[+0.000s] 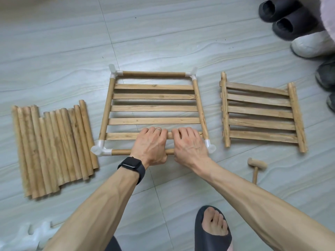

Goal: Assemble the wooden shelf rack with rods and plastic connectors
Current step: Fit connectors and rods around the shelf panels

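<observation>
A slatted wooden shelf panel [154, 108] lies flat on the floor at the centre, framed by rods with a white plastic connector [99, 149] at each corner. My left hand [150, 144] and my right hand [189, 144] sit side by side on its near edge. Both hands curl round the near rod [120, 152], thumbs beneath it and fingers reaching over onto the nearest slat. The rod's right part is hidden under my hands. The near right connector [210, 146] shows just past my right hand.
A row of loose wooden rods [52, 147] lies to the left. A second slatted panel [261, 113] lies to the right, a small wooden mallet [256, 166] below it. White connectors [27, 236] sit at bottom left. Shoes [282, 17] stand at top right; my sandalled foot [213, 230] is near.
</observation>
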A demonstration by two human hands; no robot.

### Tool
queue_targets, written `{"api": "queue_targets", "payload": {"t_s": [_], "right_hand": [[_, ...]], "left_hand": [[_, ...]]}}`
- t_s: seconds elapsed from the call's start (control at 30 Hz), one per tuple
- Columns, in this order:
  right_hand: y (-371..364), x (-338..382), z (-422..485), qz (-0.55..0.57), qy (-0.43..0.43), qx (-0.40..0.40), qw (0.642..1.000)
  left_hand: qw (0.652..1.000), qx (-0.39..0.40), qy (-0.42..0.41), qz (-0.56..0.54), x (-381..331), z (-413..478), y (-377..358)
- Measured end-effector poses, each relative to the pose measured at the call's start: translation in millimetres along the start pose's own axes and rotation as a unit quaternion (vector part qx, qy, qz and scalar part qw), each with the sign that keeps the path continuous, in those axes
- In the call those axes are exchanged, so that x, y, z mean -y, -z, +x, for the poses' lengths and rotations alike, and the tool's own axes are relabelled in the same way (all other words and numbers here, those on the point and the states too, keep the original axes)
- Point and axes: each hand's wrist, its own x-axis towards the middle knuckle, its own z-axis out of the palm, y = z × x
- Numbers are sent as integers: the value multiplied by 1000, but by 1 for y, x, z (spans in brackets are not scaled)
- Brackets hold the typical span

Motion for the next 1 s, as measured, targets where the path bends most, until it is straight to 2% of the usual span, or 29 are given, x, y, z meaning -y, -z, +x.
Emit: {"api": "queue_targets", "payload": {"t_s": [0.27, 0.47, 0.63, 1.0], "right_hand": [[5, -11, 13, -2, -3, 50, 999], [5, -29, 17, 9, -7, 53, 999], [13, -31, 25, 23, -3, 53, 998], [31, -47, 51, 17, 20, 65, 998]], "left_hand": [[998, -41, -27, 34, 6, 4, 3], [996, -22, 67, 61, 62, -17, 13], [994, 3, 97, 42, 65, -12, 22], [994, -27, 97, 36, 73, 0, 33]]}}
